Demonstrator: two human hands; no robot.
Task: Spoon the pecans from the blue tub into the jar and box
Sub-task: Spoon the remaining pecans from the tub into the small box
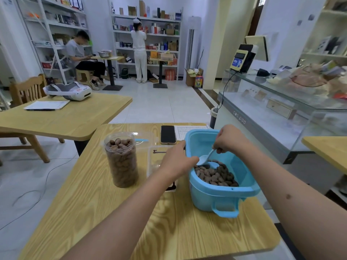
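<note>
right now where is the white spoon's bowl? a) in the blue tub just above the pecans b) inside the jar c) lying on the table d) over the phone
a: the right hand holds the white spoon inside the blue tub, just above the pecans.

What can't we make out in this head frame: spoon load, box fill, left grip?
- Spoon: bowl shows its back, so its load is unreadable.
- Clear box: mostly behind the left hand; fill level hidden.
- Left hand's grip on the blue tub: fingertips blurred at the rim.
- Pecans: the tub's near wall hides their depth.
- Right hand: seen from behind, finger placement hidden.
</note>
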